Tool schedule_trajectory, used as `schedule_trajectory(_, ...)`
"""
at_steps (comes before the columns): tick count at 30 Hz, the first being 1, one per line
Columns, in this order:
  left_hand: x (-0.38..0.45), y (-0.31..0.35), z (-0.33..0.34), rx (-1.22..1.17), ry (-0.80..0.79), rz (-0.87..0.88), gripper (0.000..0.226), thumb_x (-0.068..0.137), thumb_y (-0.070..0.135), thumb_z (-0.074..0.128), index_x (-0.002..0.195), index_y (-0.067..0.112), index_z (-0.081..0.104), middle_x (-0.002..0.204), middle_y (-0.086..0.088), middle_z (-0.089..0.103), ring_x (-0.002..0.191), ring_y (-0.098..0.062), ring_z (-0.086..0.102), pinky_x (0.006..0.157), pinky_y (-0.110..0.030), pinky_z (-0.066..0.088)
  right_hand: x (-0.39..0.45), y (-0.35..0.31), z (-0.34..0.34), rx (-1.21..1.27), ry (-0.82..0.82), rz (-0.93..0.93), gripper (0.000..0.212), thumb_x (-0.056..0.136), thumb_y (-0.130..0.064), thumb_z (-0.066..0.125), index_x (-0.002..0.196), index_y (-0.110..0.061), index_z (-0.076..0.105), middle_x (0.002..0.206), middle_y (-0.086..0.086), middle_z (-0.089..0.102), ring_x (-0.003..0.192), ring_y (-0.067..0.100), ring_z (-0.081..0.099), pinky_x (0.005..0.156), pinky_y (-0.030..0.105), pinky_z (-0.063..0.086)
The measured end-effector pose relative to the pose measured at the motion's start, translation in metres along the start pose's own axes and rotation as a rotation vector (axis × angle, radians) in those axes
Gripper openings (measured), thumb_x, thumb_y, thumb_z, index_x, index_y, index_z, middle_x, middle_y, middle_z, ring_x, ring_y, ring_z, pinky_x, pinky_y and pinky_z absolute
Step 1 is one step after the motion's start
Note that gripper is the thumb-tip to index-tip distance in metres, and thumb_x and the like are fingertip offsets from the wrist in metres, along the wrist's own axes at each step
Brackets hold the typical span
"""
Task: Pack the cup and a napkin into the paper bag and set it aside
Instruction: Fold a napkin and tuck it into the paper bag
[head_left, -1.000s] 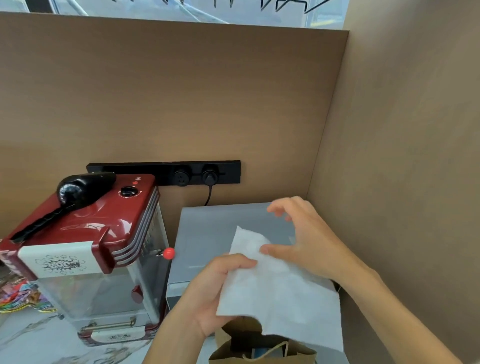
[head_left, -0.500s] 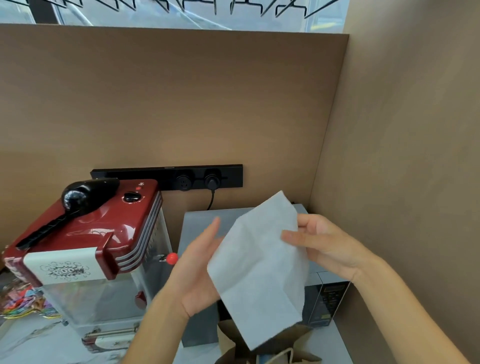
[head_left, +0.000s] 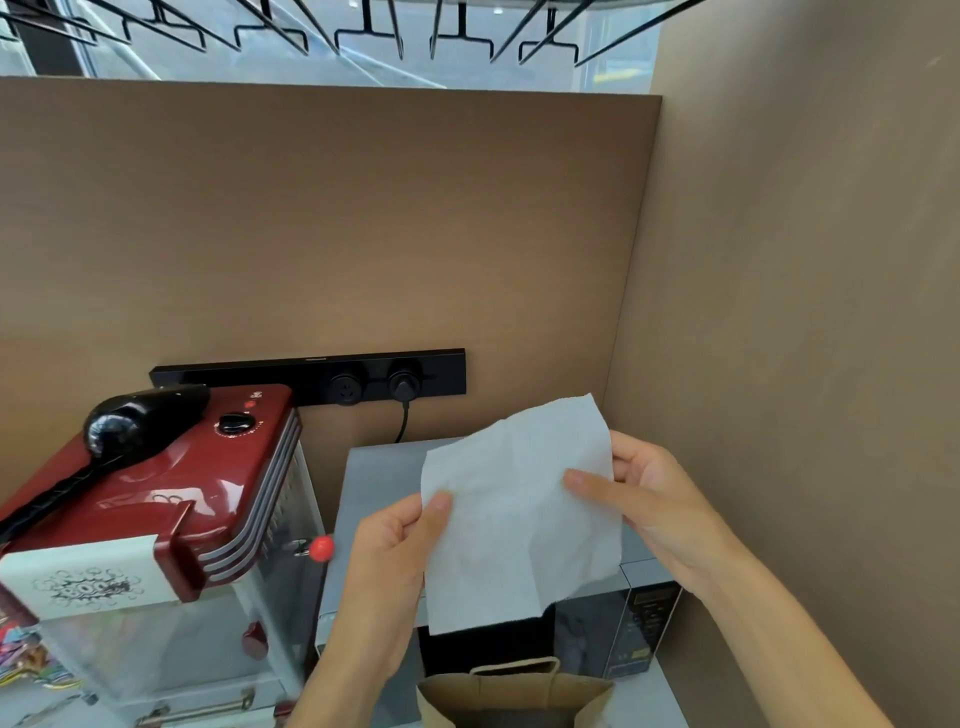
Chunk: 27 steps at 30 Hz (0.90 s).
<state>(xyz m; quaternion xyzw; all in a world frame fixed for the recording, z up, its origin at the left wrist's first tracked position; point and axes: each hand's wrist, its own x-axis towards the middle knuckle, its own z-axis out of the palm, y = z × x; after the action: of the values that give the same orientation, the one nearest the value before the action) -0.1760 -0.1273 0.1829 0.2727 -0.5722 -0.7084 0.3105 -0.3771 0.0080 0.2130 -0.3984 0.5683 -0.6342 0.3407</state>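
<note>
A white napkin (head_left: 519, 512) is held spread out in the air by both hands, above the paper bag (head_left: 511, 699). Its left edge is pinched between the thumb and curled fingers of the left hand (head_left: 397, 558), while its right edge is pinched by the right hand (head_left: 641, 499), the thumb laid across the front and the fingers curled behind. The brown paper bag is stood upright at the bottom edge of the view, its mouth open and a handle raised at its rim; what lies inside cannot be made out, and the cup is not seen. Behind the napkin a grey microwave (head_left: 644, 621) is set against the wall, and a red popcorn machine (head_left: 156, 525) is placed to its left.
</note>
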Motion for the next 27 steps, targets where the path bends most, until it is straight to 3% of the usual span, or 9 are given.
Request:
schedule_trajectory(5,0.001,0.007,0.002,0.110,0.067,0.106,0.029,0.099,0.031,0.056,0.096,0.014,0.080,0.090,-0.006,0.081,0.080,-0.021,0.076,0.058,-0.025,0.055,0.003,0.001,-0.004,-0.061,-0.020,0.081,0.041,0.074,-0.028,0.088,0.113,-0.021,0.076,0.116,0.006,0.078,0.107,0.026,0.074,0.090,0.038,0.061)
schedule_trajectory(9,0.006,0.012,-0.002,0.177,0.113,0.153,0.031,0.100,0.031,0.056,0.087,0.014,0.080,0.083,-0.007,0.080,0.077,-0.025,0.076,0.062,-0.035,0.057,0.004,-0.005,-0.008,-0.100,-0.013,0.045,0.031,0.081,-0.016,0.082,0.111,-0.020,0.077,0.113,0.006,0.079,0.104,0.025,0.075,0.083,0.034,0.062)
schedule_trajectory(14,0.008,0.017,-0.010,0.213,0.065,0.218,0.031,0.101,0.029,0.055,0.083,0.025,0.080,0.078,0.001,0.080,0.071,-0.016,0.076,0.056,-0.024,0.056,0.006,-0.007,-0.015,-0.158,0.035,0.010,0.008,0.087,-0.004,0.074,0.094,-0.008,0.073,0.100,0.023,0.078,0.083,0.029,0.061,0.067,0.036,0.041)
schedule_trajectory(18,0.010,0.022,-0.017,0.264,0.031,0.282,0.029,0.101,0.026,0.055,0.085,0.027,0.079,0.062,0.010,0.071,0.051,-0.005,0.061,0.047,-0.018,0.044,0.007,-0.008,-0.022,-0.169,0.039,-0.028,0.013,0.087,-0.002,0.073,0.098,0.003,0.068,0.099,0.027,0.077,0.079,0.026,0.059,0.061,0.027,0.044)
schedule_trajectory(20,0.013,0.023,-0.019,0.248,0.002,0.290,0.023,0.099,0.028,0.056,0.094,0.029,0.079,0.074,0.005,0.078,0.061,-0.013,0.069,0.053,-0.025,0.050,0.007,-0.009,-0.023,-0.149,0.033,-0.038,0.011,0.088,0.001,0.071,0.099,0.002,0.069,0.096,0.021,0.079,0.077,0.022,0.067,0.060,0.022,0.050)
schedule_trajectory(22,0.015,0.025,-0.022,0.203,-0.046,0.285,0.021,0.095,0.031,0.058,0.102,0.028,0.078,0.093,-0.004,0.081,0.086,-0.027,0.076,0.070,-0.037,0.060,0.006,-0.009,-0.024,-0.135,0.030,-0.049,0.011,0.089,0.004,0.069,0.099,0.001,0.070,0.096,0.016,0.081,0.074,0.018,0.071,0.061,0.021,0.053)
schedule_trajectory(23,0.015,0.026,-0.024,0.185,-0.067,0.291,0.021,0.094,0.032,0.059,0.105,0.027,0.077,0.098,-0.005,0.081,0.093,-0.028,0.076,0.076,-0.036,0.062,0.006,-0.009,-0.024,-0.139,0.034,-0.052,0.011,0.090,0.004,0.068,0.099,0.000,0.071,0.096,0.015,0.081,0.074,0.017,0.071,0.062,0.021,0.053)
schedule_trajectory(25,0.016,0.028,-0.026,0.178,-0.084,0.316,0.022,0.094,0.030,0.060,0.107,0.026,0.077,0.102,-0.006,0.080,0.094,-0.030,0.075,0.079,-0.036,0.062,0.007,-0.010,-0.026,-0.158,0.054,-0.066,0.012,0.091,0.004,0.067,0.099,-0.003,0.073,0.098,0.014,0.081,0.077,0.019,0.074,0.065,0.023,0.056)
schedule_trajectory(27,0.018,0.030,-0.027,0.190,-0.075,0.353,0.022,0.094,0.028,0.060,0.107,0.025,0.077,0.099,-0.010,0.080,0.079,-0.040,0.068,0.068,-0.037,0.056,0.007,-0.012,-0.026,-0.172,0.075,-0.091,0.014,0.089,0.001,0.070,0.097,-0.008,0.077,0.100,0.011,0.081,0.085,0.022,0.077,0.069,0.026,0.060)
